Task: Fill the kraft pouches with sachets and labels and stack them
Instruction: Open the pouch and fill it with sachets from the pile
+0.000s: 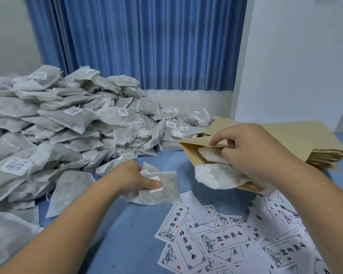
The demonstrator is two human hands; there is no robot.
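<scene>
A tan kraft pouch [196, 144] is being held open at the middle right of the frame, just above the blue worktop [127, 234]. Its mouth is being turned toward the upper left, and its long axis is being kept on a slant from upper left to lower right. White stuffed sachets [216, 177] are being crowded into the mouth, with the lower one bulging out over the edge. The pouch's upper lip is being pinched by the right hand [251, 151], whose fingers are being curled against the top sachet. At the centre, a loose sachet [166, 182] of translucent mesh with greenish filling is being gripped on the worktop by the left hand [131, 176], the thumb being pressed on its small white tag. The two hands are being kept well apart. A sachet heap [67, 125] is being spread across the left half, printed labels [216, 238] are being scattered at the lower right, and a stack of flat pouches [305, 139] is being kept behind the right hand.
</scene>
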